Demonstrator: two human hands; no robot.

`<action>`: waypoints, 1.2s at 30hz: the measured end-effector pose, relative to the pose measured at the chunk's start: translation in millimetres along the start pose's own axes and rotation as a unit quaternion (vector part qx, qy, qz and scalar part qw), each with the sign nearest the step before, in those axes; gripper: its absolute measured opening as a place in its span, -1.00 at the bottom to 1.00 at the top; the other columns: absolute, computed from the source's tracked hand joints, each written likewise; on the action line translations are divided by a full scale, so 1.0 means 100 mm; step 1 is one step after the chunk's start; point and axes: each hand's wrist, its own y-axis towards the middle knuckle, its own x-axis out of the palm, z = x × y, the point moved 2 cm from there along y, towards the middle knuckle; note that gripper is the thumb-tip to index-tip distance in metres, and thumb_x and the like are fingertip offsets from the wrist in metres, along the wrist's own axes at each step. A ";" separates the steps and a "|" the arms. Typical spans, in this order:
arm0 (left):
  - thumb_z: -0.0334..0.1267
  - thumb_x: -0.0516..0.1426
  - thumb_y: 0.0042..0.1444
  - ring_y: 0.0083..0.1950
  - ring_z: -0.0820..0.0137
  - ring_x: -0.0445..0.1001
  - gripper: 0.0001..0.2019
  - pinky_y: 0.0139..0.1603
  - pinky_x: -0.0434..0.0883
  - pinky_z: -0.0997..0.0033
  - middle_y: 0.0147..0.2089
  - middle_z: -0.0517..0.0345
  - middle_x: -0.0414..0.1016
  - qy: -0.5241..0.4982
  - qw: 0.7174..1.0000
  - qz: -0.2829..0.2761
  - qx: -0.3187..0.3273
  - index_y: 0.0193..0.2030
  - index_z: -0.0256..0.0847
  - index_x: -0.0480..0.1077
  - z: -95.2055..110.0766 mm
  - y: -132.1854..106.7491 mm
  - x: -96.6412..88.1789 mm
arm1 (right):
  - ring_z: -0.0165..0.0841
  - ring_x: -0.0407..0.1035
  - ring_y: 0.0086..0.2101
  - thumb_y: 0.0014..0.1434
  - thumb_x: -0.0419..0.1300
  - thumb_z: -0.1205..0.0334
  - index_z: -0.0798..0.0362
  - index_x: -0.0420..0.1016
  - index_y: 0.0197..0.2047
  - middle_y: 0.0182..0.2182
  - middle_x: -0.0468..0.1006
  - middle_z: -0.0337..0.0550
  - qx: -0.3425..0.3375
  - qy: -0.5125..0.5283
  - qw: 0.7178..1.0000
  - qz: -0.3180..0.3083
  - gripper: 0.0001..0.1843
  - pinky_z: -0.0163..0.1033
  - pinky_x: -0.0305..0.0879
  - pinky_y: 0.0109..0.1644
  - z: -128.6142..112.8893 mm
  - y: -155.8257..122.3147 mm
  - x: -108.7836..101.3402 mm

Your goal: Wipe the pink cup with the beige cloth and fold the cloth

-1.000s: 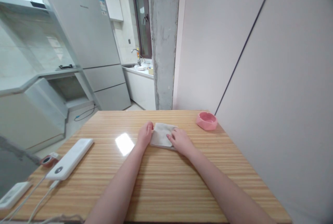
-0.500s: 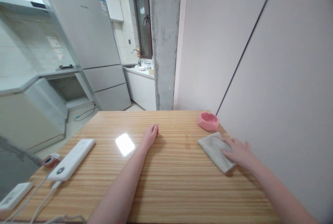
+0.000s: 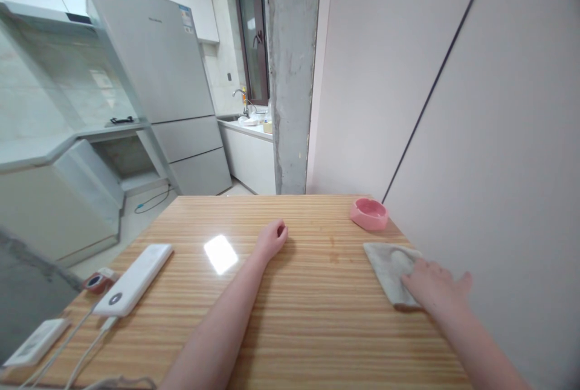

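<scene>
My right hand (image 3: pixel 437 287) lies on a folded grey cloth (image 3: pixel 389 272) near the right edge of the wooden table (image 3: pixel 308 329). Its fingers press and grip the cloth's right part, which is slightly bunched; some fingertips are hidden. Just beyond the cloth stands a pink faceted ashtray (image 3: pixel 369 214), apart from my hand. My left hand (image 3: pixel 272 239) rests on the table's middle, curled into a loose fist with nothing visible in it. Between the hands, faint brownish wet-looking marks (image 3: pixel 334 249) show on the wood.
To the left lie a white power bank (image 3: pixel 136 278) with cables plugged in, a small red-and-white object (image 3: pixel 95 281) and a white flat box (image 3: pixel 38 340). The wall panel (image 3: pixel 498 185) borders the table on the right. A fridge (image 3: pixel 149 64) stands beyond.
My right hand has slid the cloth a little to the right, and the cloth has bunched up. My left hand has turned slightly, still curled. The whole view has shifted slightly.
</scene>
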 end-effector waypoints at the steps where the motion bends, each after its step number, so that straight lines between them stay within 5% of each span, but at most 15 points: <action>1: -0.24 -0.04 0.11 -0.43 0.46 0.23 -0.81 -0.38 0.10 0.46 -0.50 0.24 0.28 0.002 1.000 -0.001 0.003 -0.51 -0.19 0.17 0.01 0.00 0.00 | 0.04 0.41 -0.10 0.11 0.00 0.20 0.14 0.50 -0.16 -0.13 0.51 0.24 0.010 -0.003 1.000 0.000 -0.66 0.36 -0.14 0.15 0.03 0.00 -0.02; 5: -0.22 -0.04 0.11 -0.46 0.48 0.19 -0.78 -0.41 0.06 0.46 -0.54 0.27 0.22 0.004 1.000 -0.014 -0.003 -0.54 -0.20 0.13 0.01 0.00 0.00 | 0.14 0.31 -0.01 0.07 0.08 0.22 0.20 0.48 -0.08 -0.05 0.46 0.25 -0.037 -0.004 0.998 0.058 -0.63 0.39 -0.14 0.15 -0.15 0.01 -0.24; 8: -0.19 -0.03 0.11 -0.52 0.50 0.08 -0.68 -0.45 -0.03 0.44 -0.62 0.30 0.06 0.020 0.999 -0.037 -0.015 -0.62 -0.20 0.04 0.00 0.02 0.03 | 0.03 0.24 0.09 0.07 0.08 0.29 0.18 0.39 0.06 0.01 0.44 0.22 -0.180 0.083 0.977 0.084 -0.55 0.23 -0.04 0.19 -0.66 -0.02 -0.45; 11: -0.16 -0.04 0.13 -0.54 0.51 0.02 -0.63 -0.46 -0.08 0.42 -0.65 0.31 -0.02 0.024 0.998 -0.053 -0.013 -0.66 -0.20 0.01 0.03 0.02 0.05 | -0.19 0.35 0.02 0.11 0.02 0.36 0.19 0.34 0.13 0.03 0.45 0.14 -0.283 0.226 0.932 0.012 -0.51 -0.14 0.19 0.11 -1.31 -0.08 -0.57; 14: -0.16 -0.03 0.13 -0.53 0.51 0.05 -0.64 -0.46 -0.05 0.44 -0.65 0.30 0.06 0.020 0.997 -0.073 -0.001 -0.66 -0.22 0.09 0.09 0.01 0.06 | -0.18 0.43 -0.09 0.20 -0.02 0.27 0.21 0.21 0.22 -0.08 0.54 0.14 -0.300 0.285 0.909 -0.056 -0.47 -0.14 0.28 -0.02 -1.87 -0.16 -0.55; 17: -0.31 -0.02 0.07 -0.46 0.46 0.23 -0.78 -0.41 0.08 0.47 -0.55 0.20 0.33 0.005 0.995 -0.098 0.018 -0.57 -0.25 0.29 0.13 -0.02 0.09 | -0.21 0.42 -0.06 0.27 -0.06 0.20 0.15 0.32 0.13 -0.05 0.53 0.09 -0.345 0.346 0.870 -0.063 -0.59 -0.17 0.26 -0.01 -2.23 -0.22 -0.42; 24: -0.34 0.00 0.06 -0.31 0.36 0.43 -0.78 -0.30 0.23 0.46 -0.31 0.07 0.56 0.046 0.987 -0.149 0.039 -0.30 -0.20 0.49 0.20 -0.05 0.11 | -0.31 0.42 -0.15 0.25 -0.02 0.26 0.07 0.41 -0.07 -0.18 0.57 -0.07 -0.373 0.450 0.809 -0.065 -0.75 -0.25 0.26 -0.07 -2.30 -0.15 -0.10; 36: -0.34 0.01 0.07 -0.26 0.33 0.48 -0.77 -0.26 0.27 0.44 -0.26 0.04 0.58 0.075 0.985 -0.151 0.033 -0.30 -0.21 0.50 0.20 -0.05 0.11 | -0.31 0.42 -0.15 0.26 -0.04 0.29 0.09 0.39 -0.06 -0.17 0.56 -0.05 -0.364 0.432 0.823 -0.059 -0.75 -0.27 0.23 -0.09 -2.30 -0.18 -0.15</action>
